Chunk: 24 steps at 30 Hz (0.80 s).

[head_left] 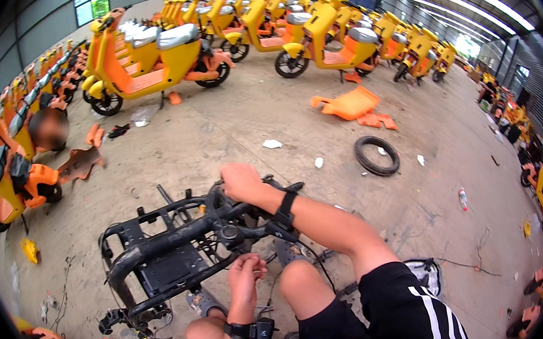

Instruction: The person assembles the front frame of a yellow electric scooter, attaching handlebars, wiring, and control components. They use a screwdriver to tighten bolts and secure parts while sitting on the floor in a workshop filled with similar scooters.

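Note:
A stripped black scooter frame (161, 245) lies on the floor in front of my knees, its thick bent tube running across it. My right hand (241, 182) reaches over to the far side of the frame by the steering neck (230, 233). It is closed, its fingertips hidden, so what it grips does not show. Just below the neck, on the near side, is my left hand (247, 275), fingers curled together; anything in them is too small to make out. Dark cables (320, 269) hang about the frame near my knee.
A black tyre (377, 156) and orange body panels (347, 103) lie on the floor ahead to the right. Rows of yellow scooters (144, 64) stand beyond and along the left. Loose wires (64, 287) and a yellow part (29, 250) are at the left. Another person sits far right.

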Motion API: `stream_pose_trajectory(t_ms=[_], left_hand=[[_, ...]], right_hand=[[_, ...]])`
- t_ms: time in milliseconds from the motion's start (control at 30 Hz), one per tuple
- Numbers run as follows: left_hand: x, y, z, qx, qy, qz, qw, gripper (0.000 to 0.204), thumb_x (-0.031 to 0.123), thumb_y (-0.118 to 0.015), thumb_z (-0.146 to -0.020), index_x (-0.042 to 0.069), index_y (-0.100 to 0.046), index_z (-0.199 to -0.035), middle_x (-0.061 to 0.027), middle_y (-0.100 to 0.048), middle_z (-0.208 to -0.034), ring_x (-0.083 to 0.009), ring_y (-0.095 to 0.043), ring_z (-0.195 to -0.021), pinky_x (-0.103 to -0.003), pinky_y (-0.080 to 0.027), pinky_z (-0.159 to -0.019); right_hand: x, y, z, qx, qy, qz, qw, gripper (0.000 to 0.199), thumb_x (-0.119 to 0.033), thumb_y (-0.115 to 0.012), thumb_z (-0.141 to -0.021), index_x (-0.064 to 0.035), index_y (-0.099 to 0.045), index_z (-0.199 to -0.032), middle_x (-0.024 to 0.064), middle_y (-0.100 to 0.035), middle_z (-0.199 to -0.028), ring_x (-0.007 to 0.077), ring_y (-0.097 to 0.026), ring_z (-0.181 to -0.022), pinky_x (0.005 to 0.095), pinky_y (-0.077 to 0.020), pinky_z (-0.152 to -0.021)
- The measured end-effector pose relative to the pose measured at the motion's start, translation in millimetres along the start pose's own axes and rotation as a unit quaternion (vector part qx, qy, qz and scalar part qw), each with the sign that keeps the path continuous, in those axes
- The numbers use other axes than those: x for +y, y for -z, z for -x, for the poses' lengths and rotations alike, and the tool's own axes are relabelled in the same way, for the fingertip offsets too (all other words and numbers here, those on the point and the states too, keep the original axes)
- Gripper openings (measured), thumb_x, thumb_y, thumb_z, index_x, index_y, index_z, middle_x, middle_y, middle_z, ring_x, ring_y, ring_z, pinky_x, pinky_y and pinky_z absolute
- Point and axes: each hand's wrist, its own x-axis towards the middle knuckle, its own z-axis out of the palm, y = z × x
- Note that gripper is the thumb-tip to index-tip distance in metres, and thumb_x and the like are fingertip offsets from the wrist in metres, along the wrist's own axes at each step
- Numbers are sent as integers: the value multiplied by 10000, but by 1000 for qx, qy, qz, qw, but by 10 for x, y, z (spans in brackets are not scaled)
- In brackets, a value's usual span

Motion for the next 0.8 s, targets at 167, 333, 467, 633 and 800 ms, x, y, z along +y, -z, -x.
stream_pose_trajectory(t_ms=[167,333,467,633,800], left_hand=[[29,67,15,6,-7,7,1000,107,105,-558,-919,28,-601,-981,-83,-658,-812,-150,-617,-662,-260,-474,-566],[44,48,42,4,-6,-1,1000,137,130,-572,-918,25,-608,-998,-86,-670,-843,-141,-623,-679,-252,-491,-597],[-16,99,38,9,-5,-15,1000,156,141,-570,-925,17,-608,-1013,-79,-669,-861,-134,-620,-688,-250,-483,-605],[-30,104,37,-15,-7,-5,1000,134,144,-578,-934,32,-625,-991,-63,-672,-850,-121,-619,-700,-240,-470,-598],[-14,124,52,-14,-10,-8,1000,148,153,-571,-937,35,-625,-1007,-44,-667,-860,-102,-607,-702,-227,-456,-601]], right_hand=[[-128,26,-33,4,-35,-27,999,217,-237,-693,-767,-42,-711,-859,204,-687,-864,376,-667,-851,463,-523,-722],[-103,-20,-36,-12,-46,-7,999,237,-199,-657,-739,-68,-723,-925,209,-684,-868,384,-660,-849,461,-522,-755],[-187,48,3,-18,-43,-44,998,273,-314,-659,-798,-80,-714,-926,184,-693,-899,368,-664,-887,477,-525,-752],[-33,3,-46,-8,-33,3,999,309,-345,-689,-803,-58,-722,-911,179,-694,-890,368,-661,-865,470,-522,-745],[-117,50,2,11,-36,-6,999,296,-340,-728,-764,-81,-743,-908,168,-698,-861,349,-663,-853,442,-523,-748]])
